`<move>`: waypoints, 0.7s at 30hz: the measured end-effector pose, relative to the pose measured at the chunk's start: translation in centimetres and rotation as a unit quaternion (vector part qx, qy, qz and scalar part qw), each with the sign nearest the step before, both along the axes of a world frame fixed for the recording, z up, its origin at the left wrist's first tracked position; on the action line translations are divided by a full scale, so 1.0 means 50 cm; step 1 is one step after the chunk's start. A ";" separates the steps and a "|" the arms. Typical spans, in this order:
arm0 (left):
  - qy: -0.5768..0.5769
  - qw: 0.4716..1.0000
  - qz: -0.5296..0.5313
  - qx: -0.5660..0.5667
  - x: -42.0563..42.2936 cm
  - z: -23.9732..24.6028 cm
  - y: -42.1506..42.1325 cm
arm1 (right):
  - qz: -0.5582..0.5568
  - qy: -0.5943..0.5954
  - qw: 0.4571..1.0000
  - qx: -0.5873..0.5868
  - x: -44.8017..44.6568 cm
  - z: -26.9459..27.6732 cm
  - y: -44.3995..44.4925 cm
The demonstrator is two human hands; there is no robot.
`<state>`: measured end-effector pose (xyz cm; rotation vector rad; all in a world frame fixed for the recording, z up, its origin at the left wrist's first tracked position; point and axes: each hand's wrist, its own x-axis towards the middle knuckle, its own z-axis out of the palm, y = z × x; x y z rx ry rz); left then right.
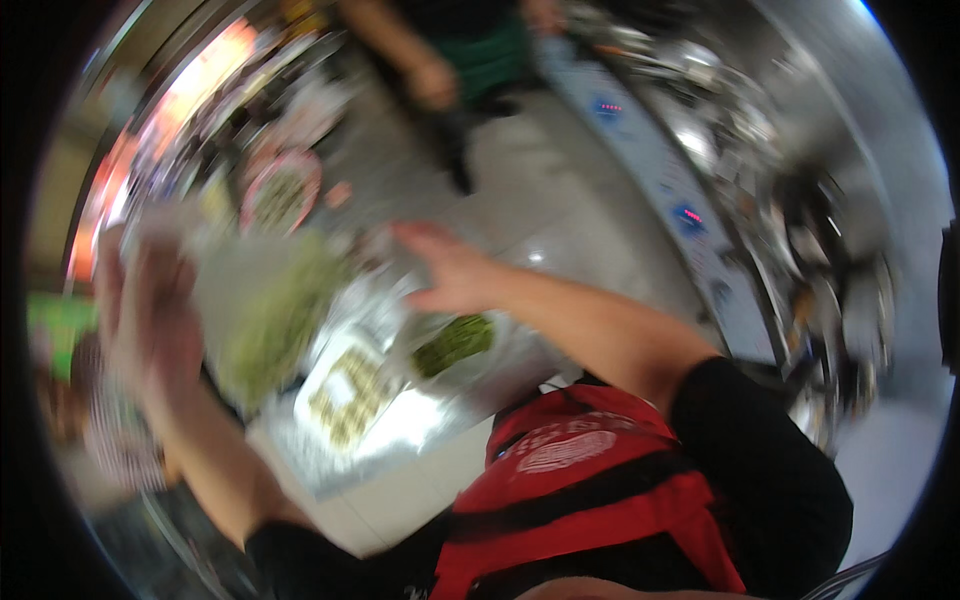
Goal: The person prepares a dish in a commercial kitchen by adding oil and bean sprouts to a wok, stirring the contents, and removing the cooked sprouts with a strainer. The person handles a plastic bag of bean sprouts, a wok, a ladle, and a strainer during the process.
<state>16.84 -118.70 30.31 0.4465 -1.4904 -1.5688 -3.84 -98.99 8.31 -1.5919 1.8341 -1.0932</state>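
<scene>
My left hand [154,322], badly blurred, is raised at the left beside a clear plastic bag [277,322] of pale green food. Thin film shows near its fingertips, but whether the fingers grip it cannot be told. My right hand [450,274] reaches over the metal table [300,457] with fingers spread and nothing in them. Just below it lies a clear bag of dark green vegetables [457,345]. Between the two bags sits a white tray [311,382] of small pale pieces [349,405], with a white label on top.
A pink-rimmed basket [315,180] of greenish food stands farther back, among blurred bags. Ahead, another person's hand [435,82] hangs above the floor [525,165]. Along the right runs a counter with lit control panels [686,217] and metal cookware [697,135]. Another person [124,427] is at the left.
</scene>
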 end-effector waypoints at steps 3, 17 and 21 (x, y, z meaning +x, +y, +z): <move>0.050 0.957 -0.280 -0.056 -0.023 0.023 0.071 | 0.000 -0.513 0.847 0.137 -0.030 -0.017 0.100; 0.021 0.837 -0.542 0.073 -0.708 0.062 0.943 | -0.204 -0.768 0.572 -0.203 -0.391 -0.144 0.926; 0.046 0.854 -0.513 0.067 -0.888 0.131 1.194 | -0.229 -0.642 0.654 -0.329 -0.602 -0.053 1.136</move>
